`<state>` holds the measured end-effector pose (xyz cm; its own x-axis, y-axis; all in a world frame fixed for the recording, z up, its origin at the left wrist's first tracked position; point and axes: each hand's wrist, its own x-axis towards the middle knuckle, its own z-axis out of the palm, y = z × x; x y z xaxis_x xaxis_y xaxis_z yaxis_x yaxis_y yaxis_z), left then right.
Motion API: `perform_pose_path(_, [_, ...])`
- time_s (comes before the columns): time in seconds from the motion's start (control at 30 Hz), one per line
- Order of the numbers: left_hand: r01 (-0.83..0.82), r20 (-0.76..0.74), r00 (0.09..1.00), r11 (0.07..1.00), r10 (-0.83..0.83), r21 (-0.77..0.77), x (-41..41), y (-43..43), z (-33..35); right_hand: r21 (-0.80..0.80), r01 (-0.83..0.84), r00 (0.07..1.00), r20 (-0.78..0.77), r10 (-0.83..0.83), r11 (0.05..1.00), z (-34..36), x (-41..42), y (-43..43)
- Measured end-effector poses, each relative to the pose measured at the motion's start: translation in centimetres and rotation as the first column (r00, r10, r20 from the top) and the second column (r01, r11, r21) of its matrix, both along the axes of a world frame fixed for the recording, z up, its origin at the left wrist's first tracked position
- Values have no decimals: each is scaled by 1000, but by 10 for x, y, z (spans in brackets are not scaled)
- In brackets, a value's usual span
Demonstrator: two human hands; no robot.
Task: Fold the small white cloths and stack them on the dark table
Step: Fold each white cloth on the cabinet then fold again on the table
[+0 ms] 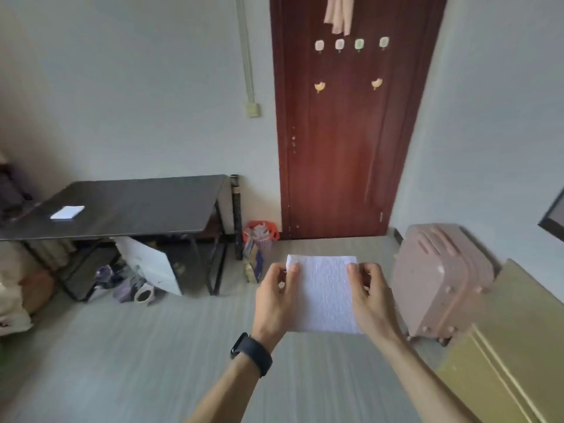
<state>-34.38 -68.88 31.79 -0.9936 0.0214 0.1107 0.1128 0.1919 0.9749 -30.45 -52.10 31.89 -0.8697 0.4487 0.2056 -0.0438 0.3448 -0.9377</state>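
A: Between the two hands, in mid-air above the floor (152, 346), the cloth (323, 294) is hanging as a flat white rectangle. Which step is running?

B: Folding, in my judgement. The cloth is being held up for a fold. Whether it is already doubled, I cannot tell from this view.

A: How is the grip standing?

B: The left hand (274, 297) is pinching the cloth's left edge near the top corner, with the thumb on the near face and the fingers curling behind. The right hand (370, 297) is pinching the right edge at the same height in the same way. The cloth is spanning the gap between them, and its lower part is hanging below the thumbs.

A: What is the next move calling for?

B: Probably bringing one edge over to the other with the corners aligned, then carrying the piece to the table (137, 203), which is standing well apart to the left. A folded stack (67, 212) is lying there near the left end, so this piece is likely going on top with its edges matched.

A: Anything nearby?

B: A suitcase (439, 279) is standing to the right, beyond the right hand.
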Motion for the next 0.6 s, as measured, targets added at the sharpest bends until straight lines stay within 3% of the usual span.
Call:
perform_pose_path(0.3, [-322, 53, 945, 946, 324, -38, -93, -324, -15, -23, -352, 935, 36, 353, 936, -14, -155, -316])
perform_pose_path(0.6, [-569, 120, 811, 819, 573, -68, -178, -529, -29, -53, -540, 839, 45, 543, 840, -29, -279, -534])
